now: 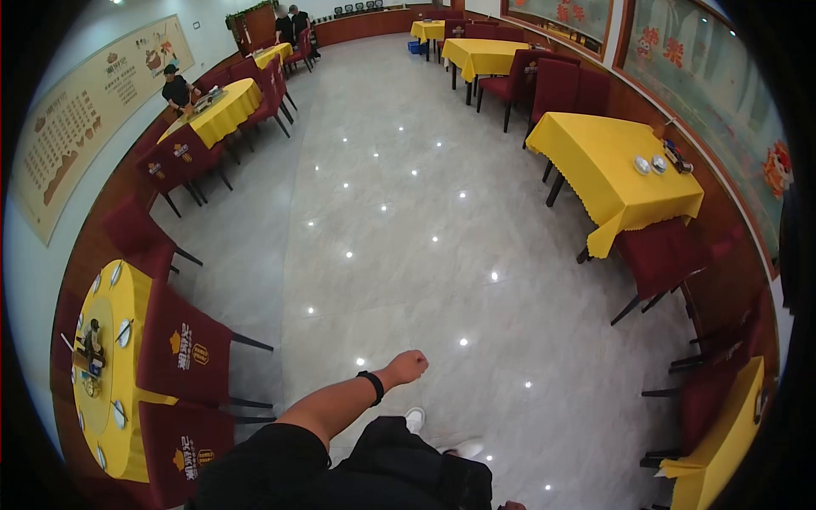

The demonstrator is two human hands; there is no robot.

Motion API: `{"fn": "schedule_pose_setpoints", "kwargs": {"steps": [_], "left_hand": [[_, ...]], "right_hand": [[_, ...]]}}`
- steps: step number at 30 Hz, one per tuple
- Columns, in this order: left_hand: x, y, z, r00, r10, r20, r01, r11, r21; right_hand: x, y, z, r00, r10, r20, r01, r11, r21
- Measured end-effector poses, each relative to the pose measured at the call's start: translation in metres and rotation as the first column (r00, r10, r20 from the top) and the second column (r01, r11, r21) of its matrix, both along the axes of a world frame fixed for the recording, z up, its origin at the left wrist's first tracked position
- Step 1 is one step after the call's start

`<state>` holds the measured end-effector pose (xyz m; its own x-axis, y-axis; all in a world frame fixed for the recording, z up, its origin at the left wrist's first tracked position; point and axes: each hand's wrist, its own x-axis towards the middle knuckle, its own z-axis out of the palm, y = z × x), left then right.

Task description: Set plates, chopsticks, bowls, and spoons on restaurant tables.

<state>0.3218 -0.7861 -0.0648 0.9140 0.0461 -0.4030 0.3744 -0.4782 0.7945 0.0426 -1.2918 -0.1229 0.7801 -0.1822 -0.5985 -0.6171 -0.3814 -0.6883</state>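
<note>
My left hand (408,366) is stretched forward over the tiled floor, its fingers curled into a loose fist with nothing visible in them. A black band (372,388) circles that wrist. Only a sliver of my right hand (512,506) shows at the bottom edge; its fingers are hidden. Neither hand touches furniture. Nearest to the left hand, on the left side, stand dark red chairs (189,344) beside a round table with a yellow cloth (127,429). Small plates and a dark condiment holder (90,353) sit on it.
Grey shiny floor (382,255) runs down the middle between the rows. At right, a yellow-covered table (595,153) carries white bowls (650,165), with chairs (659,255) around it. A person (176,89) stands at a far-left table; two more people (291,27) are at the back.
</note>
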Motion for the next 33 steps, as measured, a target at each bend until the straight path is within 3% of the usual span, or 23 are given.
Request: {"fn": "schedule_pose_setpoints", "kwargs": {"steps": [1,2,6,8,9,10,11,12,13,14,15,16,17,19,21,23,25,28,29,30,31,32,33], "left_hand": [[0.009,-0.007,0.002,1.0,0.023,-0.011,-0.024,0.999,-0.046],[0.021,-0.016,0.0,1.0,0.028,-0.015,-0.028,0.999,-0.042],[0.028,-0.033,-0.041,0.93,-0.355,-0.091,0.367,0.891,0.266],[0.03,-0.036,-0.081,0.728,-0.666,-0.162,0.666,0.632,0.396],[0.03,-0.039,-0.081,0.723,-0.583,-0.371,0.689,0.654,0.313],[0.031,-0.024,-0.096,0.456,-0.837,-0.301,0.852,0.313,0.421],[0.031,-0.034,-0.096,0.588,-0.719,-0.371,0.805,0.477,0.352],[0.041,-0.044,-0.071,0.624,-0.647,-0.439,0.781,0.526,0.336],[0.046,-0.048,-0.075,0.419,-0.847,-0.328,0.871,0.273,0.409],[0.061,-0.049,-0.058,0.459,-0.863,-0.21,0.84,0.346,0.418],[0.081,-0.068,-0.023,0.761,-0.538,-0.363,0.613,0.779,0.131],[0.087,-0.068,-0.042,0.889,-0.295,-0.351,0.376,0.907,0.191],[0.107,-0.087,-0.013,0.931,-0.158,-0.33,0.222,0.961,0.167],[0.135,-0.09,-0.021,0.944,-0.145,-0.296,0.214,0.952,0.219],[0.155,-0.103,-0.031,0.934,-0.145,-0.326,0.211,0.961,0.178],[0.186,-0.113,-0.039,0.928,-0.148,-0.342,0.203,0.97,0.13],[0.216,-0.121,-0.051,0.915,-0.211,-0.343,0.27,0.953,0.135],[0.269,-0.131,-0.074,0.875,-0.193,-0.444,0.269,0.956,0.115],[0.287,-0.125,-0.09,0.784,-0.565,-0.258,0.619,0.741,0.26],[0.31,-0.133,-0.095,0.743,-0.585,-0.325,0.662,0.716,0.222],[0.324,-0.125,-0.165,0.628,-0.714,-0.309,0.772,0.523,0.361],[0.345,-0.128,-0.194,0.708,-0.59,-0.389,0.704,0.636,0.317],[0.38,-0.147,-0.15,0.732,-0.481,-0.482,0.64,0.728,0.245]], "right_hand": [[0.003,-0.009,-0.011,0.991,-0.076,-0.114,0.079,0.997,0.017],[0.009,-0.018,-0.023,0.975,0.136,0.178,-0.121,0.988,-0.094],[0.054,-0.033,-0.05,0.977,0.213,0.024,-0.208,0.97,-0.124],[0.095,-0.055,-0.08,0.936,0.351,0.01,-0.342,0.919,-0.197],[0.122,-0.064,-0.098,0.869,0.496,0.006,-0.473,0.833,-0.287],[0.149,-0.08,-0.109,0.75,0.661,-0.009,-0.61,0.687,-0.396],[0.177,-0.094,-0.119,0.615,0.788,-0.034,-0.694,0.52,-0.498],[0.205,-0.104,-0.104,0.61,0.792,-0.02,-0.722,0.546,-0.425],[0.204,-0.145,-0.198,0.838,0.545,-0.022,-0.537,0.819,-0.201],[0.257,-0.132,-0.109,0.575,0.811,-0.11,-0.68,0.399,-0.615],[0.294,-0.138,-0.096,0.552,0.833,-0.039,-0.59,0.358,-0.724],[0.33,-0.139,-0.082,0.975,0.218,-0.039,-0.221,0.952,-0.212],[0.366,-0.135,-0.053,0.996,-0.084,-0.037,0.083,0.996,-0.038],[0.423,-0.153,-0.054,0.998,-0.014,0.056,0.023,0.989,-0.146],[0.464,-0.148,-0.019,0.995,-0.077,0.06,0.081,0.994,-0.076],[0.499,-0.146,-0.009,0.943,-0.331,0.033,0.328,0.942,0.074],[0.516,-0.144,-0.015,0.934,-0.357,0.021,0.354,0.931,0.087],[0.537,-0.143,-0.036,0.958,0.28,0.069,-0.257,0.938,-0.231],[0.535,-0.154,-0.065,0.867,0.493,-0.077,-0.487,0.802,-0.347],[0.527,-0.175,-0.091,0.534,0.846,0.0,-0.745,0.47,-0.474],[0.522,-0.19,-0.109,0.415,0.903,0.111,-0.714,0.399,-0.574],[0.52,-0.201,-0.125,0.477,0.871,0.117,-0.696,0.456,-0.555],[0.504,-0.218,-0.151,0.566,0.819,0.09,-0.674,0.524,-0.52]]}}
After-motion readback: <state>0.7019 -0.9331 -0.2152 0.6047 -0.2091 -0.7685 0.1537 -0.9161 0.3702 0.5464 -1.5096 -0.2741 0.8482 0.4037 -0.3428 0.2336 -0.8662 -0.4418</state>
